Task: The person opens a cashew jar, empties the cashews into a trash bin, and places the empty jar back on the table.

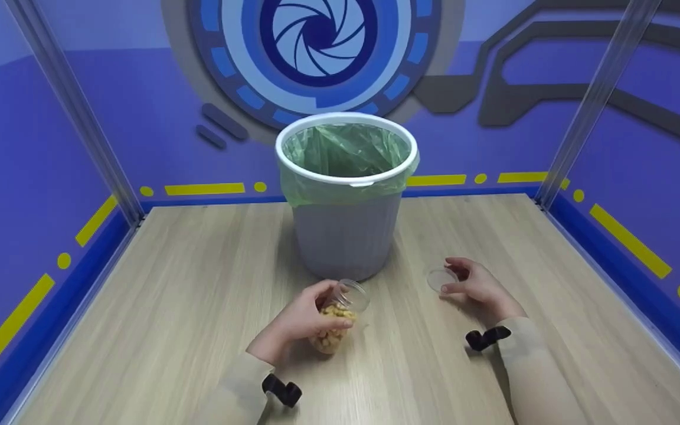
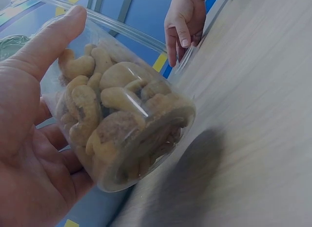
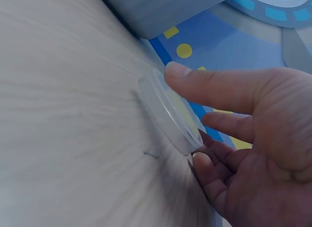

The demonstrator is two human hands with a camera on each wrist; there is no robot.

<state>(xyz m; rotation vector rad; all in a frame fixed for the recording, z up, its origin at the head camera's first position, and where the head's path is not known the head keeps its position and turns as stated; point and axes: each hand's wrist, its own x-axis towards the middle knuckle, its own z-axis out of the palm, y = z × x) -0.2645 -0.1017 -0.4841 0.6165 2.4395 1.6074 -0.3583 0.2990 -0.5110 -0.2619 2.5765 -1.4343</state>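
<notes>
My left hand (image 1: 300, 319) grips a clear plastic jar (image 1: 352, 298) around its side. The jar's mouth is uncovered and leans away from me, towards the bin. Cashews (image 2: 114, 97) fill its lower part, and its base casts a shadow on the table in the left wrist view. Off to the right, my right hand (image 1: 483, 289) holds a round, clear lid (image 3: 168, 112) by its edge. The thumb lies on one side of the rim and fingertips on the other. The lid is low over the wooden tabletop, slightly tilted in the right wrist view.
Beyond the hands stands a grey waste bin (image 1: 346, 236) with a white rim and a green bag liner (image 1: 340, 147). Blue printed walls (image 1: 139, 130) close off the table (image 1: 210, 283) at the back and both sides.
</notes>
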